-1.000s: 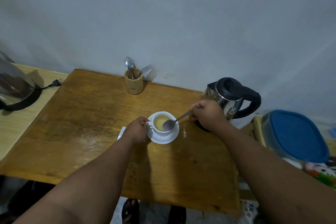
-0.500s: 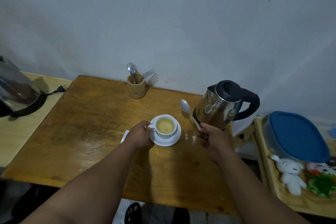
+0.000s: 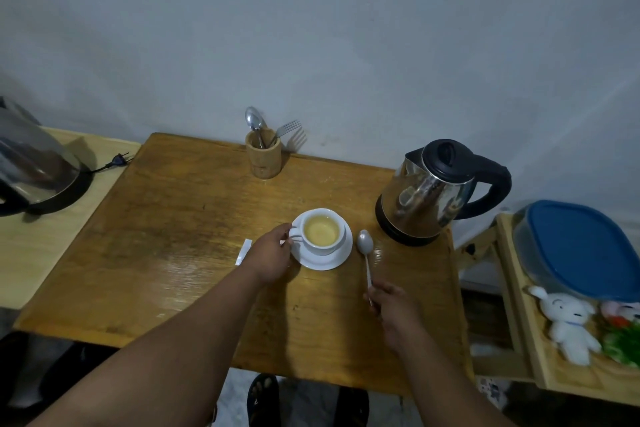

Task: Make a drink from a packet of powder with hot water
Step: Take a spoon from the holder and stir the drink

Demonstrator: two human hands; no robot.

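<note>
- The cup (image 3: 322,231) sits on its saucer (image 3: 325,262) near the middle of the wooden worktop (image 3: 173,218), filled with a pale yellowish drink; by the look of it the powder and hot water are already in.
- The left hand (image 3: 272,255) rests against the saucer's left edge with fingers at the cup's handle, seemingly to keep the cup from sliding or tipping. Whether it actually pinches the handle I cannot tell.
- The right hand (image 3: 393,305) is closed on the handle end of the spoon (image 3: 366,253). The spoon's bowl lies just beside the saucer on its right, low over or on the worktop; contact is unclear. Holding it by the far end keeps fingers off the wet bowl.
- A small white packet (image 3: 243,251) lies flat just left of the left hand, apparently emptied and set aside.
- The kettle (image 3: 429,194) stands upright at the right rear, handle turned away from the cup, clear of both hands.
- A wooden holder (image 3: 263,158) with spare cutlery stands by the wall.
</note>
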